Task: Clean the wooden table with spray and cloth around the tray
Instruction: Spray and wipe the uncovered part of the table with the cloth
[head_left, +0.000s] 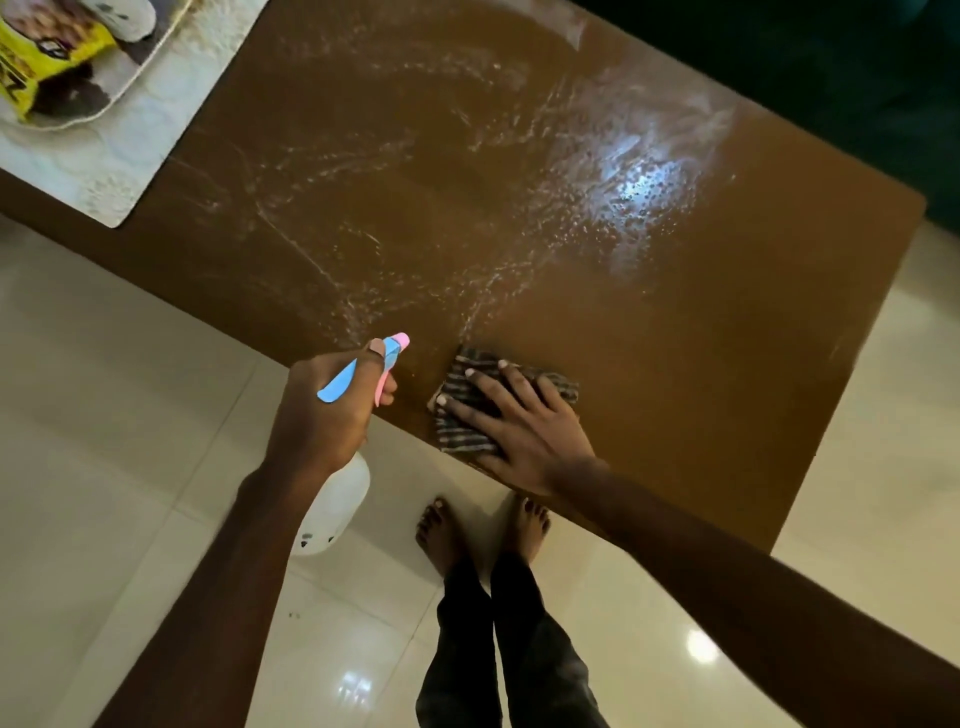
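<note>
Left hand (322, 410) closed around the neck of the spray bottle (337, 499), thumb on the blue-and-pink trigger head, nozzle aimed over the near edge of the desk (701, 364); held off the surface, probably so it stays ready without blocking the wipe. Right hand (519, 421) spread flat, fingers wide, pressing the striped cloth (457, 415) onto the wood at the near edge, palm weight giving full contact. Droplets and wet streaks cover the middle and far side, suggesting wiping has barely begun. The tray (130, 78) sits on a pale mat (130, 156) at the far left corner, well apart from both hands.
</note>
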